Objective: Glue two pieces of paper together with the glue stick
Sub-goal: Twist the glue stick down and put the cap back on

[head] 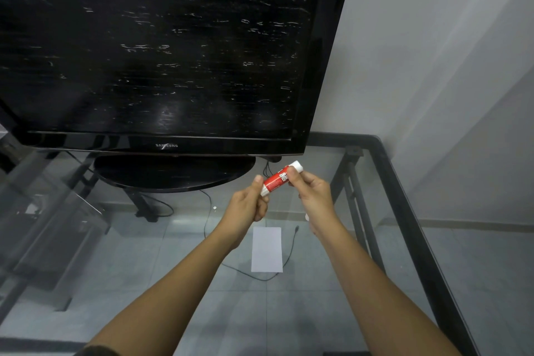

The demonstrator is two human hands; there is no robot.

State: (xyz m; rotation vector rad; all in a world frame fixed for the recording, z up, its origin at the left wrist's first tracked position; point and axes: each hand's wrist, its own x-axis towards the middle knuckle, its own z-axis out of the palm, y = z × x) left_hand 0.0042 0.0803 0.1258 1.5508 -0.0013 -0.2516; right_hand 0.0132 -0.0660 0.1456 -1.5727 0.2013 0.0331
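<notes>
A red and white glue stick (278,180) is held in the air above the glass table, tilted with its white end up to the right. My left hand (248,205) pinches its lower end and my right hand (313,196) grips its upper part near the white end. A white rectangular piece of paper (266,249) lies flat on the glass below and between my wrists. A small white thing shows at the heel of my right hand; I cannot tell what it is. Only one sheet of paper is visible.
A large black television (161,52) on an oval stand (173,172) fills the back of the glass table (115,240). The table's black metal frame (410,225) runs along the right edge. Cables (286,257) and floor tiles show through the glass. A grey wall is at the right.
</notes>
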